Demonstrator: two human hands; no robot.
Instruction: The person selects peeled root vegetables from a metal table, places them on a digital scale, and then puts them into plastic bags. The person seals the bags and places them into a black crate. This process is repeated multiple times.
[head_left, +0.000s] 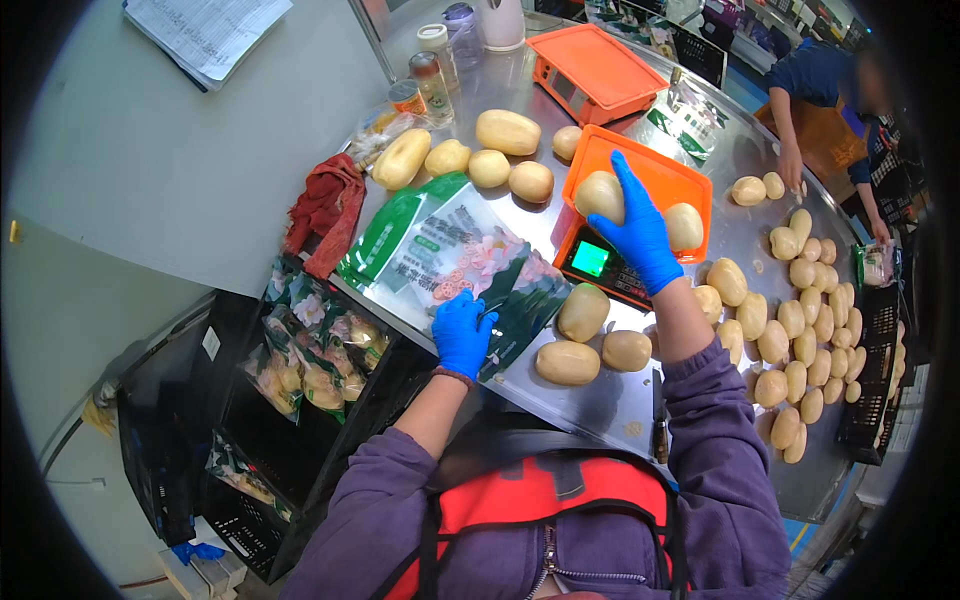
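Note:
My left hand (460, 334), in a blue glove, grips the near edge of a printed plastic bag (450, 255) that lies flat on the steel table. The bag has a green end and pictures of flowers and lotus root slices. My right hand (641, 229), also gloved in blue, is over the orange tray of a scale (690, 191). Its thumb and fingers are around a pale lotus root section (600, 196). Another lotus root section (684, 226) rests on the tray, right of that hand. The scale's lit green display (590, 259) shows beside my wrist.
Several lotus root sections lie behind the bag (508, 133), before me (568, 363) and at right (806, 345). A knife (660, 435) lies near my right sleeve. A second orange scale (596, 67), jars (431, 82), a red cloth (326, 210), crates with filled bags (322, 367) and a co-worker (817, 97) surround the table.

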